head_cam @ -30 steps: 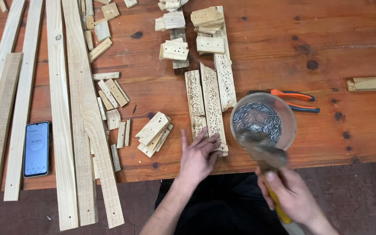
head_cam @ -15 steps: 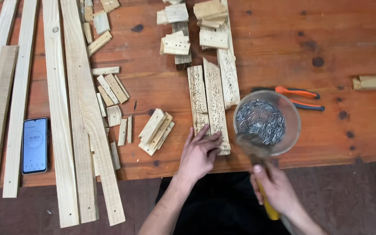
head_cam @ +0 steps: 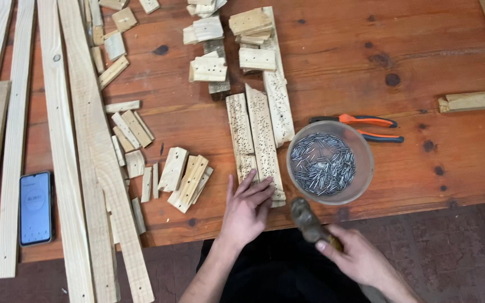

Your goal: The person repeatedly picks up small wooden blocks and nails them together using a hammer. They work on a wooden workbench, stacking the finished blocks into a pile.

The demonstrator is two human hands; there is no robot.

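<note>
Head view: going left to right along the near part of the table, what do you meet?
Phone → long planks → pile of small wood blocks → left hand on the holed strips → hammer in the right hand → bowl of nails → pliers.

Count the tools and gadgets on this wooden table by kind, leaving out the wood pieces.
Orange-handled pliers: 1
Clear round plastic bowl of nails: 1
Black smartphone: 1
Hammer with worn metal head, in the right hand, off the table: 1
Total: 4
</note>
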